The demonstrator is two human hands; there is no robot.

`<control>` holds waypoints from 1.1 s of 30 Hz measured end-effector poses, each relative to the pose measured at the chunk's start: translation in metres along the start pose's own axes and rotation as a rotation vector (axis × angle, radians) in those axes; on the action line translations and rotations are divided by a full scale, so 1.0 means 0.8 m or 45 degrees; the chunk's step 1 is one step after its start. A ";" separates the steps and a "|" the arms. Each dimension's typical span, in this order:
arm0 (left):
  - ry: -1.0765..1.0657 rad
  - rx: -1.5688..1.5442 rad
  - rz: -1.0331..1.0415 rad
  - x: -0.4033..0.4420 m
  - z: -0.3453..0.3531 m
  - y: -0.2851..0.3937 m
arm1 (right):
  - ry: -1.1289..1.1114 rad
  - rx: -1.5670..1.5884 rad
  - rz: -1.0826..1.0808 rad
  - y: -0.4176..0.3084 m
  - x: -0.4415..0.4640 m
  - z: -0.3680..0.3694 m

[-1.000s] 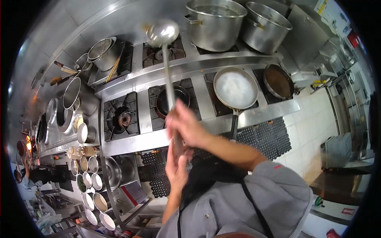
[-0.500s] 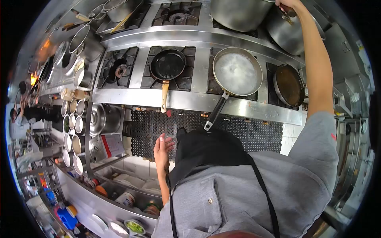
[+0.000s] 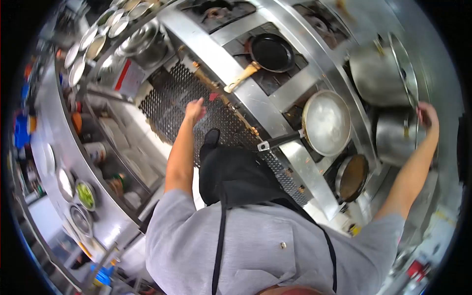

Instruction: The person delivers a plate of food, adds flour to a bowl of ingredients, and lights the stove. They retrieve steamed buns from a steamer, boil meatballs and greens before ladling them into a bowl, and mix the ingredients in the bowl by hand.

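My left hand (image 3: pixel 195 110) hangs in mid-air above the black rubber floor mat (image 3: pixel 169 101), fingers loosely bent and holding nothing. My right hand (image 3: pixel 427 115) is stretched out to the far right, at the rims of a large steel pot (image 3: pixel 378 76) and a second steel pot (image 3: pixel 396 140). Its fingers look curled, but what they grip is hidden. On the front burners stand a black frying pan (image 3: pixel 272 52) with a wooden handle, a wide pan of cloudy white liquid (image 3: pixel 327 123) with a black handle, and a pan of brown liquid (image 3: pixel 353 178).
The steel stove edge (image 3: pixel 250 101) runs diagonally in front of me. Several small metal containers (image 3: pixel 96 46) and a lidded pot (image 3: pixel 147 46) stand at upper left. A steel counter (image 3: pixel 54 128) on the left carries a bowl of green pieces (image 3: pixel 85 195).
My view has turned, so the stove now slants to the right. My right hand was on a dark handle at the pot; that handle no longer shows. My left hand has reached farther forward.
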State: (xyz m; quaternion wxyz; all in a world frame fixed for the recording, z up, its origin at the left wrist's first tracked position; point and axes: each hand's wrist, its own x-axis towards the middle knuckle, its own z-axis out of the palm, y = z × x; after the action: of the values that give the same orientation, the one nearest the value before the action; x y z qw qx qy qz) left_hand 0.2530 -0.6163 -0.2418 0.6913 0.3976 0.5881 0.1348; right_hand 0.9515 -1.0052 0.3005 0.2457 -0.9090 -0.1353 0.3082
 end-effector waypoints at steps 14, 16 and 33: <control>0.050 -0.727 0.076 0.169 0.090 -0.061 | 0.410 0.549 0.311 -0.034 -0.034 0.084; 0.005 -0.724 0.069 0.173 0.093 -0.070 | 0.322 0.613 0.346 -0.045 -0.039 0.088; -0.029 -0.743 0.092 0.181 0.081 -0.058 | 0.678 0.005 0.348 -0.087 -0.033 0.150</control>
State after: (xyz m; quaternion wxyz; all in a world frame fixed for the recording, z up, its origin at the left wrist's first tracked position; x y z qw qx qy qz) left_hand 0.3392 -0.5768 -0.3776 0.7778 0.2042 0.5020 0.3182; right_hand 0.8496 -0.9132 0.2676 0.2307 -0.9672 0.0584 0.0894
